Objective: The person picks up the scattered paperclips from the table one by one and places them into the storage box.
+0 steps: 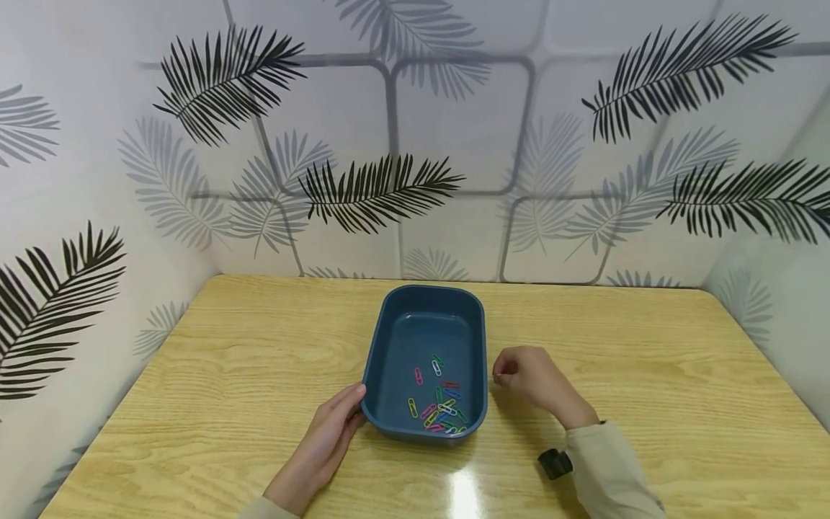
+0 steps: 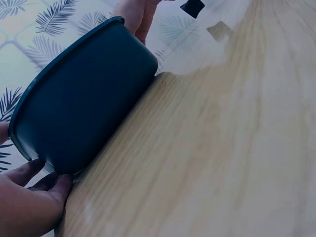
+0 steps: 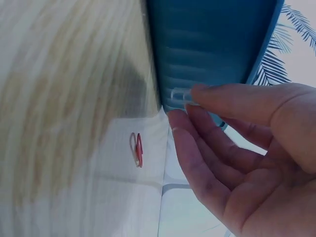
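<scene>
A dark blue plastic tray (image 1: 431,436) stands on the table, with several coloured paper clips (image 1: 447,409) scattered in its near half. My left hand (image 1: 331,432) grips the tray's near left corner, thumb at the rim and fingers against the outer wall. In the left wrist view, the fingertips (image 2: 63,185) reach the tray's lower edge. Beside the tray's right wall, my right hand (image 1: 532,378) is apart from the rim. In the right wrist view it pinches a whitish paper clip (image 3: 179,94) between thumb and fingers. A red paper clip (image 3: 138,149) appears on the tabletop near that hand.
The wood-grain table (image 1: 259,339) extends on both sides of the tray. Leaf-patterned cloth (image 1: 447,238) hangs behind and at the sides. A black wrist device (image 1: 555,463) is by the right sleeve.
</scene>
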The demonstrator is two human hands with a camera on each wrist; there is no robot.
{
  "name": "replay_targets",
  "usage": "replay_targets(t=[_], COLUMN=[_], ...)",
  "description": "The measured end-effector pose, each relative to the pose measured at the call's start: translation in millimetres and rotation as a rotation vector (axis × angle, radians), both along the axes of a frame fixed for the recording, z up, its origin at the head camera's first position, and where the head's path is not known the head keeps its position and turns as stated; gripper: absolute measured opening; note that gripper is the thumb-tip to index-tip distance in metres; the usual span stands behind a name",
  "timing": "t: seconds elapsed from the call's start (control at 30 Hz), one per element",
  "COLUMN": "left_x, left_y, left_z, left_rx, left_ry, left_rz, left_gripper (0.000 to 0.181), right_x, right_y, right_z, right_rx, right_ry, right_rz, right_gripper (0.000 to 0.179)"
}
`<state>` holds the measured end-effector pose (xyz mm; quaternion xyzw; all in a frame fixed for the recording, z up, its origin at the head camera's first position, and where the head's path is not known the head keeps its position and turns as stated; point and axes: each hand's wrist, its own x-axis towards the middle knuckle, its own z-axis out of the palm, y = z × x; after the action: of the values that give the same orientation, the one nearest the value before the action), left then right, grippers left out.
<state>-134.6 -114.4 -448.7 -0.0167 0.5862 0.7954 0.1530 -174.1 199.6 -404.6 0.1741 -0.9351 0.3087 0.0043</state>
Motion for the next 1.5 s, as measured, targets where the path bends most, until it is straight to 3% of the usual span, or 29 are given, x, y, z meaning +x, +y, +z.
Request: replay_targets(t=[0.23, 0.63, 0.87, 1.2, 1.5], left_x=[-0.5, -0.3, 0.7, 0.4, 0.7], left_y=[-0.3, 0.8, -0.8, 0.7, 0.9], left_z=[0.2, 0.1, 0.9, 0.3, -0.4], left_rx=[0.001, 0.005, -0.014, -0.02, -0.016], left_ry=[0.004, 0.012, -0.001, -0.004, 0.01], left_rz=[0.011, 0.026, -0.004, 0.005, -0.011], left_gripper=[0.059, 0.058, 0.064, 0.061, 0.063], right_x=[0.2, 5.1, 10.4, 20.0, 26.2], right_y=[1.2, 1.0, -4.8, -15.7, -21.9], right_z=[7.5, 20.5, 29.2, 39.0, 40.4], right_rx=[-0.051, -0.171, -0.222, -0.271, -0.297], right_ry=[-0.019, 0.129, 0.128, 0.147, 0.102], right_rz=[-0.058, -0.151, -0.185, -0.144, -0.084], right_gripper=[0.007, 0.004, 0.006, 0.003, 0.003])
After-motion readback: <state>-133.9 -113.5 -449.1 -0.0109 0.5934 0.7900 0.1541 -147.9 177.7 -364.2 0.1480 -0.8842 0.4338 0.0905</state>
